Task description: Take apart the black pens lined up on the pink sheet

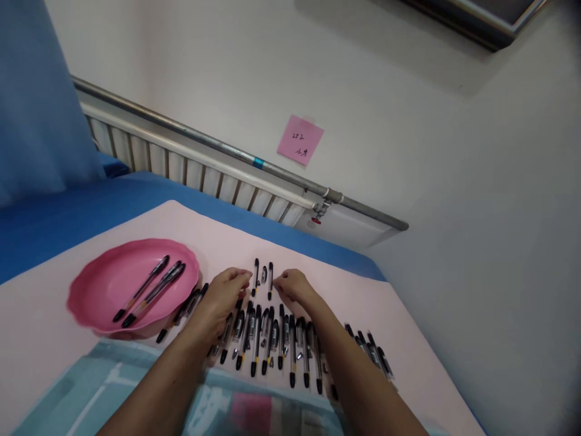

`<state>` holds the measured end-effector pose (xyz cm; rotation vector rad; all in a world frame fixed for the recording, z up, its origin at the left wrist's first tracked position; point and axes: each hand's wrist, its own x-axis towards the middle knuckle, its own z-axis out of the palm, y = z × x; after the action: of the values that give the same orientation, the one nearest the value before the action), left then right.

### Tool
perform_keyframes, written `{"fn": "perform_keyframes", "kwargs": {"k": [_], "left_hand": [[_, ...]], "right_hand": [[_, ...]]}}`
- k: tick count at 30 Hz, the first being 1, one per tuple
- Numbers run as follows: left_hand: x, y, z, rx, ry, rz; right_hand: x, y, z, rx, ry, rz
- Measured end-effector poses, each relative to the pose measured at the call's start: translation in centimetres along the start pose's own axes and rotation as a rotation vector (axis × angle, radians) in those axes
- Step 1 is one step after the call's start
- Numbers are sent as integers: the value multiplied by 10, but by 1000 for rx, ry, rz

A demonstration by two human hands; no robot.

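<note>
Two pen barrels stand out at the far side of the pen rows: a left pen barrel [255, 278] and a right pen barrel [271, 280]. Between them lies a loose pen cap [264, 275], with a tiny part beside it. My left hand [229, 293] is beside the left barrel, its fingertips curled together; whatever they pinch is too small to make out. From the other side, my right hand [293, 284] comes close to the right barrel with its fingers closed, and I cannot tell what is in them. Disassembled pens [256, 340], caps and small metal tips lie in rows between my forearms.
A pink scalloped dish [86, 293] at the left holds three capped pens [157, 290]. More pen parts [370, 348] lie right of my right forearm. A pale pink sheet [363, 290] covers the blue table surface [136, 189]. Behind it are a radiator [195, 175] and pipe.
</note>
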<state>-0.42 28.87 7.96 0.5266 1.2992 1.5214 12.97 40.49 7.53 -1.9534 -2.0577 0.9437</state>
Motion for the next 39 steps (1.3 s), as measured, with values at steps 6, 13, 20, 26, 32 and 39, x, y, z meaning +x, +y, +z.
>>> {"fn": "perform_keyframes", "kwargs": {"k": [6,13,20,26,32,39], "left_hand": [[0,0,0,12,1,-10],[-1,1,0,16,4,-30],[-1,3,0,34,11,-30],[-1,3,-1,51,-9,-22],[3,-1,-4,182,3,99],[4,27,-28,569,230,323]], "right_hand": [[1,5,-1,-7,-72,31],[8,8,-4,11,24,5],[21,10,0,102,112,-87],[18,16,2,169,129,-108],[1,9,-7,255,154,-159],[-79,4,-16,299,23,-357]]}}
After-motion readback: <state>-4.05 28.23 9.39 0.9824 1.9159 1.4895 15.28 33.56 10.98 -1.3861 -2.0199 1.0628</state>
